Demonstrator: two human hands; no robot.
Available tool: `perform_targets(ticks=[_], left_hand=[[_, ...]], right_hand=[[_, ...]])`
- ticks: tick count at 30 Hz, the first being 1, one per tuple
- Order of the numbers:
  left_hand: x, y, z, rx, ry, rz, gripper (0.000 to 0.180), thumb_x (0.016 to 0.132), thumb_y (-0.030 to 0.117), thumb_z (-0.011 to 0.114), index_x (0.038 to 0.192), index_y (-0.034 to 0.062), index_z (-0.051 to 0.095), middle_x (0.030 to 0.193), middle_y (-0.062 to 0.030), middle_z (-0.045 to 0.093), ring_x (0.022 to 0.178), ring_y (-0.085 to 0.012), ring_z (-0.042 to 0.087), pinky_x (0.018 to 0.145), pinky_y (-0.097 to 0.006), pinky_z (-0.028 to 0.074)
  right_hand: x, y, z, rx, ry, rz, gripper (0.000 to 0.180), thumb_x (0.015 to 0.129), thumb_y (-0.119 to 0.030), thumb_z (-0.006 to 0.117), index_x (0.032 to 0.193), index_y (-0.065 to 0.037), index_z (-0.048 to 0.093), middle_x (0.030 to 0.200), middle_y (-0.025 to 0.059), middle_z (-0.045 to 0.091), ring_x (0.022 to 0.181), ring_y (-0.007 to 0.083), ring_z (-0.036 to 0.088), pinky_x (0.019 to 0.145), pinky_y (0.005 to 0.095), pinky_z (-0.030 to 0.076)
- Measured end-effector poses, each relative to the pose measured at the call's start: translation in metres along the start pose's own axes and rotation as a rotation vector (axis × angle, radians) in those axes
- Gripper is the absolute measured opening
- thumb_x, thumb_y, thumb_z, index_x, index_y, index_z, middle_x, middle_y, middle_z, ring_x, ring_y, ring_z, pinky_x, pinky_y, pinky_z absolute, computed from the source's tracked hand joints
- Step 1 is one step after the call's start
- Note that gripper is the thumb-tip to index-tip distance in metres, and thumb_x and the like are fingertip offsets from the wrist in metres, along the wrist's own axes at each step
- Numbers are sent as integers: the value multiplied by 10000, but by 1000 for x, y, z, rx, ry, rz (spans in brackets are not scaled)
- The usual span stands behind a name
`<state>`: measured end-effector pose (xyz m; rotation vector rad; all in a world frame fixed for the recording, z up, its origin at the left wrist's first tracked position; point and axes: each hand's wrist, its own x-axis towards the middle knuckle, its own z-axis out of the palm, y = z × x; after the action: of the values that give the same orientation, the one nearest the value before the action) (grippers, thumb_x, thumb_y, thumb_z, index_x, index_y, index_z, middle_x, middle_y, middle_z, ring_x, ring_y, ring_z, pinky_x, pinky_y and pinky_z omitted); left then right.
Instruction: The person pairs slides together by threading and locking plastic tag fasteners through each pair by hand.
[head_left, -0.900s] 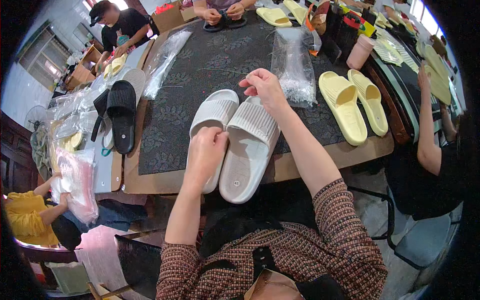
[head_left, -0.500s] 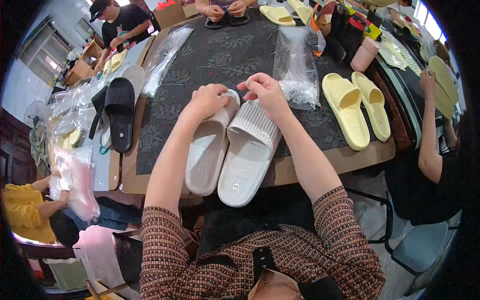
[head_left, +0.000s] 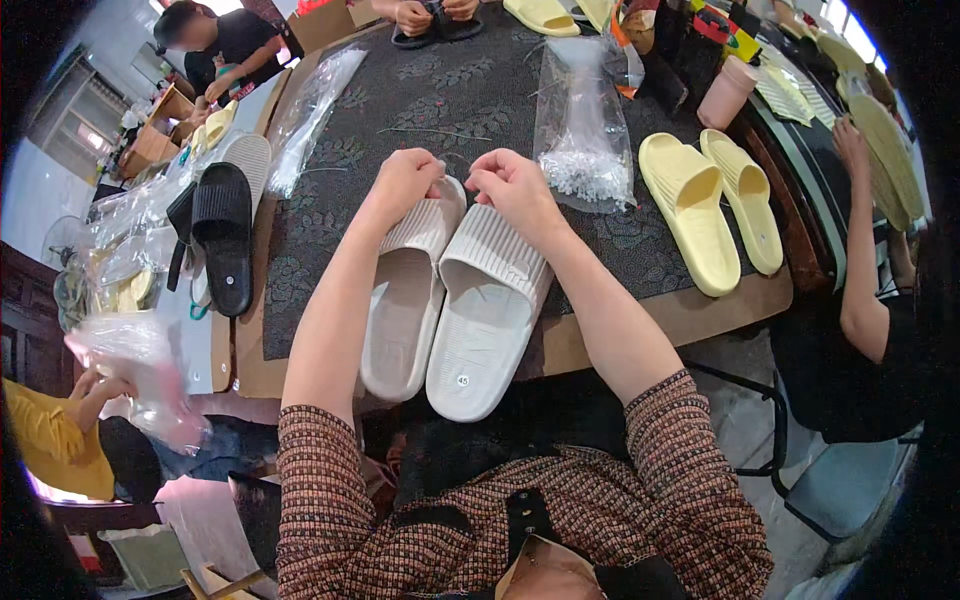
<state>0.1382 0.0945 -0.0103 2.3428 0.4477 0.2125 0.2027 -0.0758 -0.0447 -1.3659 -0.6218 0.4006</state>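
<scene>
A pair of pale grey slide slippers lies side by side at the table's near edge, toes away from me. My left hand [head_left: 408, 187] is at the toe of the left slide [head_left: 398, 325], its fingers bent together in a pinch. Above the toe of the right slide [head_left: 482, 325], my right hand [head_left: 517, 198] is also pinched, thumb against forefinger. Only a small gap separates the two hands. Whatever sits between the fingertips is too small to make out. Thin strands [head_left: 440, 134] lie on the dark mat just beyond them.
Right of my hands lie a clear bag of thin white plastic ties [head_left: 585, 150] and two yellow slides [head_left: 690, 225]. A pink bottle [head_left: 728, 92] stands behind. On the left are a clear bag [head_left: 318, 115] and a black slide [head_left: 222, 245]. Co-workers' hands [head_left: 435, 16] show across the table.
My right hand's raised fingers have come down into a pinch near the toes. My left hand's fingers have drawn together and turned toward the right hand. The view has shifted slightly.
</scene>
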Motion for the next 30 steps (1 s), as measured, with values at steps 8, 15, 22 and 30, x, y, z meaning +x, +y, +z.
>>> perform_targets(ticks=[8,15,22,30], left_hand=[[-31,7,-2,241,217,343,214,806,120,608,971,-13,634,761,-117,621,682,-179,595,634,-287,469],[-129,32,-28,220,180,446,180,759,44,630,938,25,610,850,-124,563,810,-293,572,696,-366,468],[-148,28,0,407,198,631,175,729,61,667,881,45,580,826,-110,547,797,-299,548,721,-391,449],[-152,16,4,371,289,546,109,756,24,610,842,23,543,772,-123,541,756,-309,552,690,-390,454]], right_hand=[[1,3,-4,8,-13,20,162,819,-42,540,953,38,582,775,83,635,640,113,602,580,250,493],[1,0,-2,-5,-32,30,166,825,-54,546,963,31,582,771,67,623,665,105,587,608,236,483],[-5,-7,-1,-59,7,34,170,844,-107,562,950,22,594,748,51,611,632,96,567,587,230,468],[1,8,-6,-117,52,34,154,836,-127,595,904,9,614,721,27,606,617,77,553,576,217,456]])
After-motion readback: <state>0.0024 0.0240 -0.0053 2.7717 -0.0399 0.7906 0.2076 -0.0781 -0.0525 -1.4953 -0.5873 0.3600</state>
